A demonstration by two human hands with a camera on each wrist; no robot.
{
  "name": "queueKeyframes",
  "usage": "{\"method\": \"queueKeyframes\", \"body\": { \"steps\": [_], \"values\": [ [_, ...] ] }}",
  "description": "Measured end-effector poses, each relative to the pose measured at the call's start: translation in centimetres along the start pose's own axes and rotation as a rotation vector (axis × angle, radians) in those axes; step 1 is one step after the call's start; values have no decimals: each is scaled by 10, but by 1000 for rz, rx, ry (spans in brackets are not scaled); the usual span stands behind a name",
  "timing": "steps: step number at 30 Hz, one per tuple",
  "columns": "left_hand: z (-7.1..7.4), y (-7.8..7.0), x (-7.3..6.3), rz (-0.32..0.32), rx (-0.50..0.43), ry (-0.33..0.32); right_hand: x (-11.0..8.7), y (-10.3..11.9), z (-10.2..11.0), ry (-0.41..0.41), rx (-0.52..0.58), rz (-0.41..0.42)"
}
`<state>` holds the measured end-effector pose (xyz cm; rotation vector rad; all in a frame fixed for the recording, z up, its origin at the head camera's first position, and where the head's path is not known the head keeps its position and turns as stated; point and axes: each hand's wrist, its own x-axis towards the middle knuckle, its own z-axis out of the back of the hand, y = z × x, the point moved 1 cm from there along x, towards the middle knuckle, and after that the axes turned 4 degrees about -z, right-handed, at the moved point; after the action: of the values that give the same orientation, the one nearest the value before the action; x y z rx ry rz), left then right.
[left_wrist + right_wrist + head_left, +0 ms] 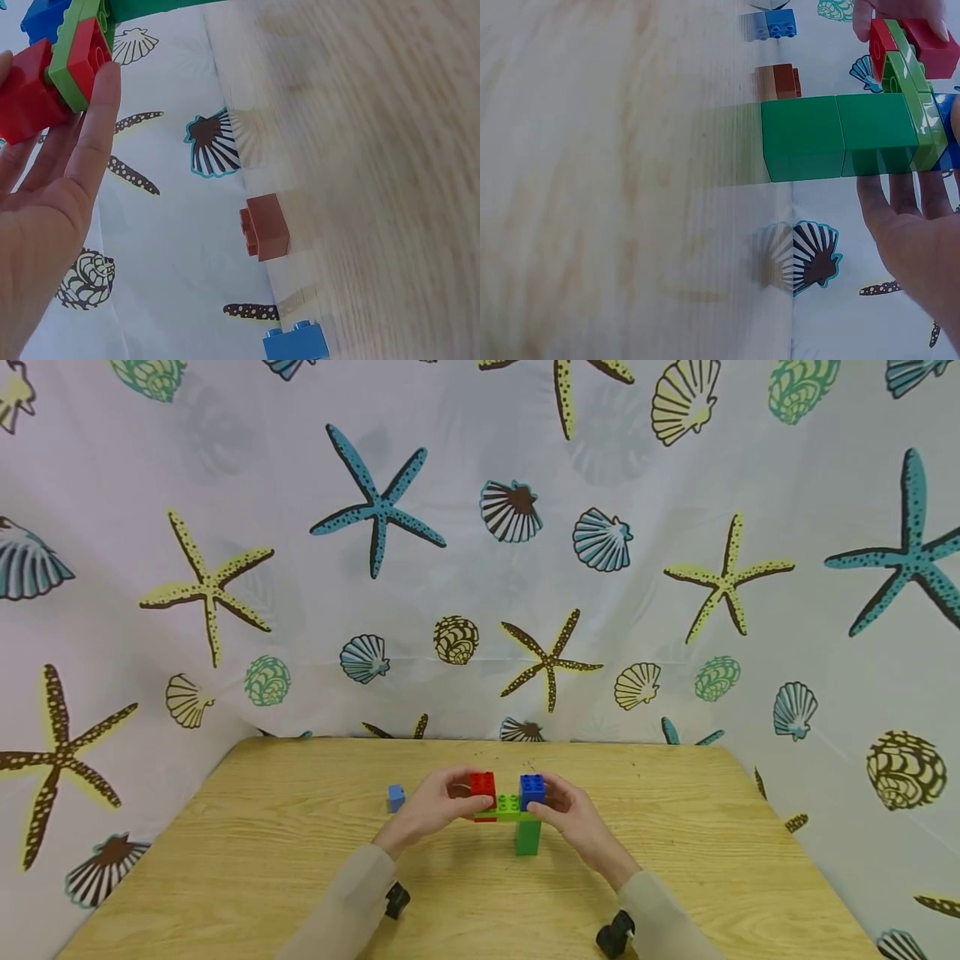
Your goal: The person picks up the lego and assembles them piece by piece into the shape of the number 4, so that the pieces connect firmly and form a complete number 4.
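A toy-brick structure stands on the table, its base two dark green bricks (802, 140) stacked upright. Across their top runs a light green bar (507, 806), jutting out to the left. On its left end sits a red brick (482, 786), with a thinner red piece (87, 60) beneath the bar there. A blue brick (532, 788) tops the right end, above the dark green column. My left hand (429, 803) pinches the red brick, one finger reaching the thinner red piece. Between thumb and fingers, my right hand (583, 827) holds the blue brick.
A light blue brick (396, 797) lies on the table (300, 843) left of my left hand. The left wrist view also has a brown brick (267, 227) on the tabletop. A white curtain (465, 577) printed with starfish and shells hangs behind the table.
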<state>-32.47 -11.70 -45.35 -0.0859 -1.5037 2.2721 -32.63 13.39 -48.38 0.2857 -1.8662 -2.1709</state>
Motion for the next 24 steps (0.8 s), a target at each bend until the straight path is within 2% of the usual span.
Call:
{"method": "queueKeyframes", "body": {
  "steps": [20,24],
  "values": [
    [3,-2,5,-20,-18,85,1,1,0,7,13,0],
    [2,-1,6,-22,-22,77,2,0,0,10,17,0]
  ]
}}
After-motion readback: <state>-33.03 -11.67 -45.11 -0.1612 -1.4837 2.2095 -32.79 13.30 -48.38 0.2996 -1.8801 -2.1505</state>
